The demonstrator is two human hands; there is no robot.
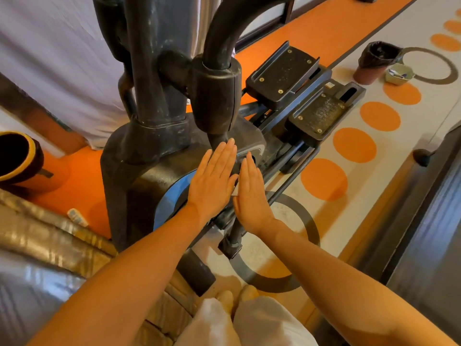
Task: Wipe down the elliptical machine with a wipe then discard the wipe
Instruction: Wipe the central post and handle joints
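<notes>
Orange dots and dark rings pattern the pale floor [369,171] around the elliptical machine [159,146]. Both hands are flat over its flywheel housing, fingers straight and together: the left hand [214,178] lies spread against the dark cover just above the blue ring [172,196], and the right hand [252,196] sits just beside it, edge-on, thumbs nearly touching. Neither hand holds anything that I can see; no wipe shows under the palms or anywhere near. Far right, a lined bin [374,62] stands on the floor with a small tub [399,73] touching it, possibly the wipes. The risk, I judge, is bare palms merely smearing the dusty casing. The pedals [284,73] and linkage rods [287,176] lie close by, and a shifting crank could nip fingers.
</notes>
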